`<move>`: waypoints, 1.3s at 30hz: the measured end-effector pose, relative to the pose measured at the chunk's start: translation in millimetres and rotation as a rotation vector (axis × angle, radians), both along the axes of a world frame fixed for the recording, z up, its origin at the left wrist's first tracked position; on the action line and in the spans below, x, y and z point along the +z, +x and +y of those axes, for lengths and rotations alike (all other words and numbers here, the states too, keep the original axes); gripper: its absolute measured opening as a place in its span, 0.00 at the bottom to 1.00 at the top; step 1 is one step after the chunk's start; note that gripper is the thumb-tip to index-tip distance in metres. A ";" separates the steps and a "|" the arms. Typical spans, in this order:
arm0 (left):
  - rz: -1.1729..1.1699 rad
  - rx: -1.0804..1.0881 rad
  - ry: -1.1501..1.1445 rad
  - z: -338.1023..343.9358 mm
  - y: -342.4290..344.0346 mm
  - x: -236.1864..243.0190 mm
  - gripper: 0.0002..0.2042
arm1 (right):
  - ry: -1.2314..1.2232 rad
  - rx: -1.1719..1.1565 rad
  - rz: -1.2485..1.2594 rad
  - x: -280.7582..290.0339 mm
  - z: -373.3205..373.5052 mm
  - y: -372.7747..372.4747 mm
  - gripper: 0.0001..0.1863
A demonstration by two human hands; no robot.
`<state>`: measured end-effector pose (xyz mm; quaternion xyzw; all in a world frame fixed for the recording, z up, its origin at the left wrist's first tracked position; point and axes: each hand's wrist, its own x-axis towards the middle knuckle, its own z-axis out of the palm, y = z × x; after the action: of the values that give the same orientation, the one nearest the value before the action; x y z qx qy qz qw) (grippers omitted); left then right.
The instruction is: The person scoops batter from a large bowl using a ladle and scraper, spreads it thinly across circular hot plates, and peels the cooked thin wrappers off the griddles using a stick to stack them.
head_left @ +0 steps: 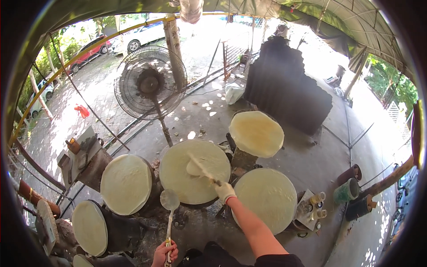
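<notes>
1. I'm looking down on a grey concrete floor (307, 155) under a canopy (347, 22); sunlight bleaches the yard behind.
2. At the centre, a pale batter sheet (178, 175) covers a round griddle (198, 205), hiding all but its dark rim.
3. I see the right hand (226, 191), in a pale glove, gripping a flat spreader (202, 168) over the sheet; motion blur keeps me from telling whether the blade touches.
4. The bare left hand (165, 253) is closed around a long-handled ladle (170, 200). Its bowl hangs by the griddle's near-left rim; I can't make out its contents.
5. Four more pale-topped discs surround the griddle, the upper-right one browned; the lower edge cuts off another.
6. Farther out stand a pedestal fan (150, 84) and a dark stack (284, 89), too shadowed to identify.
</notes>
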<state>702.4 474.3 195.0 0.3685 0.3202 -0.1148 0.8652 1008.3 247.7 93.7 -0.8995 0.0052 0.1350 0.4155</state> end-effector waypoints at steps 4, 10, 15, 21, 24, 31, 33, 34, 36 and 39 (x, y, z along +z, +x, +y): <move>0.143 0.010 0.026 -12.9 -4.2 -5.7 0.04 | 0.098 -0.129 0.038 -46.4 -15.4 16.5 0.20; 0.172 0.021 -0.130 7.9 -10.0 -40.7 0.02 | 0.497 -0.054 0.187 -72.1 -24.5 -0.3 0.19; 0.129 -0.113 0.116 10.7 46.1 -34.2 0.05 | 0.533 -0.116 0.208 -40.2 -14.6 -5.0 0.19; 0.100 -0.283 0.745 -19.1 117.3 -71.1 0.10 | 0.689 -0.334 0.580 -45.0 -40.7 -107.5 0.19; 0.166 -0.314 0.974 -47.0 131.9 -86.5 0.11 | 0.672 -0.527 0.610 -81.7 4.5 -139.4 0.13; -0.158 -0.104 -0.105 4.3 100.1 0.7 0.03 | 0.913 -0.435 0.545 -12.7 -5.4 -117.3 0.16; -0.157 -0.104 -0.069 2.0 70.6 31.6 0.03 | 0.933 -0.520 0.488 -25.0 -6.7 -113.4 0.16; -0.164 -0.116 -0.032 -2.1 64.3 40.4 0.02 | 0.763 -0.397 0.351 -55.6 -6.1 -106.1 0.17; -0.136 -0.088 -0.052 -4.4 64.3 43.5 0.03 | 0.584 -0.249 0.228 -52.4 0.0 -97.5 0.18; -0.054 -0.042 -0.099 -9.3 56.2 46.5 0.03 | 0.406 0.138 0.166 -44.7 -9.0 -75.1 0.21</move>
<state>758.6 465.0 241.6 0.3349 0.2827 -0.1384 0.8881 933.3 238.7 49.0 -0.7815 -0.0492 0.2348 0.5759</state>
